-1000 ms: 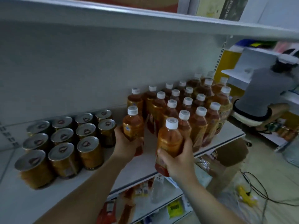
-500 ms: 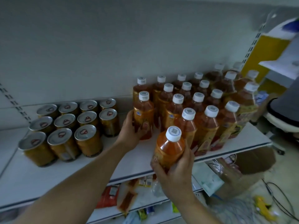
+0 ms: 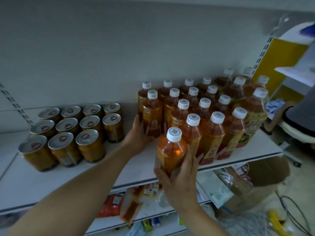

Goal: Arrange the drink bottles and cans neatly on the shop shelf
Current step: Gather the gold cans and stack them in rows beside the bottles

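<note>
Several amber drink bottles with white caps [image 3: 204, 116] stand in rows on the right half of the white shelf [image 3: 42, 181]. My left hand [image 3: 138, 135] wraps the lower body of the left-most front bottle [image 3: 152, 114], which stands upright on the shelf. My right hand [image 3: 179, 178] holds another amber bottle [image 3: 171, 150] from below, lifted at the shelf's front edge, just in front of the block of bottles. Several gold cans with silver tops [image 3: 71, 132] stand in rows on the left.
Two larger bottles [image 3: 255, 113] stand at the right end of the shelf. A lower shelf [image 3: 153, 213] holds packets and small goods. A cardboard box [image 3: 259, 181] and cables lie on the floor at the right. A seated person [image 3: 301, 116] is at the right edge.
The view has shifted a little closer and lower. My right hand holds its bottle at about the same spot by the front edge; my left hand stays on the left-most bottle.
</note>
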Tool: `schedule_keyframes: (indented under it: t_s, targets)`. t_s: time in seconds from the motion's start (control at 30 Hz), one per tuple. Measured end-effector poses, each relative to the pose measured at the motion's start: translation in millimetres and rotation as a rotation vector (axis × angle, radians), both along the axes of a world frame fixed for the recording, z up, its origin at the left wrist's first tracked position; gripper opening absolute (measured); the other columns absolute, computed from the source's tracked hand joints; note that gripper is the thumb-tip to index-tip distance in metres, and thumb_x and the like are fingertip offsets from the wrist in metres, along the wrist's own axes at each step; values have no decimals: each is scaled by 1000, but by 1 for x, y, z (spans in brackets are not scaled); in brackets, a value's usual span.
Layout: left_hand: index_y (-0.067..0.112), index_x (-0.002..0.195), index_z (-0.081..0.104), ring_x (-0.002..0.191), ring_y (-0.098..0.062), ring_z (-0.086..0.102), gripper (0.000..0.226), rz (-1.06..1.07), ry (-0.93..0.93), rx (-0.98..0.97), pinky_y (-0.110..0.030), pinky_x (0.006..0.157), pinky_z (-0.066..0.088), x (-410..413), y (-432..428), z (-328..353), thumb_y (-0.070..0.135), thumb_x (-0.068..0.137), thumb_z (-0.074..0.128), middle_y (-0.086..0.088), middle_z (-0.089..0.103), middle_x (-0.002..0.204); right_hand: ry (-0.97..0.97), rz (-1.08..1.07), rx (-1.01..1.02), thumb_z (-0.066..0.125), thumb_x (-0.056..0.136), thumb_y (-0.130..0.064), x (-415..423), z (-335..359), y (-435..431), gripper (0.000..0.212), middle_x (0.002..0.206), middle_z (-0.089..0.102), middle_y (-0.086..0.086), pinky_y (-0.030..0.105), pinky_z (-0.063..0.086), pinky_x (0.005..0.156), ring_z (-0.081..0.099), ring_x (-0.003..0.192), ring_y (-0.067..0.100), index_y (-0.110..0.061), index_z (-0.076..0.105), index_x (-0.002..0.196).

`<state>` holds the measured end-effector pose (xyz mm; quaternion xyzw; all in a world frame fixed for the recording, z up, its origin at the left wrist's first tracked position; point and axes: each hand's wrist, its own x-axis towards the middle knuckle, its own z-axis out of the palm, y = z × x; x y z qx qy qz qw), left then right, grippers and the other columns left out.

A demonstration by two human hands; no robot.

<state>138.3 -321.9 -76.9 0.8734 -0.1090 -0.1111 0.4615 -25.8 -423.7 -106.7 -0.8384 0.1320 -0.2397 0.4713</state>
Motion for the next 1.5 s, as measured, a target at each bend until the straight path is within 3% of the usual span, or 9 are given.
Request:
schedule_keyframes:
  t_s: [0.1,0.23,0.37,0.47,0.63,0.93,1.13,1.3,1.5]
  targets:
    - [30,151,5,137,-23,35,83,-85,-70,322,-30,103,34,-33,26,-11,38,90,61,-1,22,157,-16,9,-91,78,72,-50,-1,1,-1,106,150,16,2,42,29,109,17,134,12,-57,-4,140]
    - [28,152,11,147,-15,6,72,-280,-137,653,-33,119,8,-62,70,-31,55,93,42,3,6,160,-42,0,-140,81,76,-33,1,-1,-1,104,152,21,16,34,22,107,19,139,24,-39,5,146]
    - [30,152,2,147,-15,-6,99,-411,-249,817,-37,119,-1,-78,106,-37,84,69,-6,4,-5,160,21,-4,-136,76,80,-35,9,0,12,101,151,26,15,32,26,104,25,139,31,-16,10,154]
    - [34,150,-5,147,-15,-10,117,-450,-296,858,-34,117,-5,-82,129,-44,84,48,-30,7,-14,158,21,-50,-166,74,82,-34,25,5,31,98,148,30,16,43,32,109,31,136,33,-12,11,154]
    - [38,149,-9,146,-15,-12,98,-479,-346,869,-38,116,-7,-82,153,-48,77,59,-19,10,-20,154,41,-155,-162,72,85,-30,59,10,51,95,150,29,19,38,30,110,32,137,35,-8,10,154]
    - [38,147,-14,134,-6,-27,86,-516,-376,850,-36,111,-16,-78,164,-52,70,67,-15,13,-30,144,87,-327,-205,67,88,-33,102,5,59,91,151,27,23,52,34,110,27,139,43,-5,9,154]
    - [36,148,-14,132,-9,-30,88,-517,-394,834,-36,108,-17,-78,165,-55,69,66,-17,12,-29,144,65,-453,-121,70,86,-27,108,3,68,87,142,33,26,54,37,106,32,134,45,-5,18,152]
    - [36,148,-13,131,-9,-30,89,-524,-391,821,-36,108,-17,-78,165,-54,69,65,-17,12,-29,144,109,-460,-148,67,89,-29,113,7,69,90,148,28,24,49,32,110,29,137,42,-3,10,153]
    - [38,149,-10,140,-10,-24,65,-558,-331,817,-42,114,-12,-74,166,-51,61,94,18,12,-24,151,245,-343,-196,67,88,-36,98,20,57,98,154,19,20,44,30,110,25,141,39,-6,-1,154]
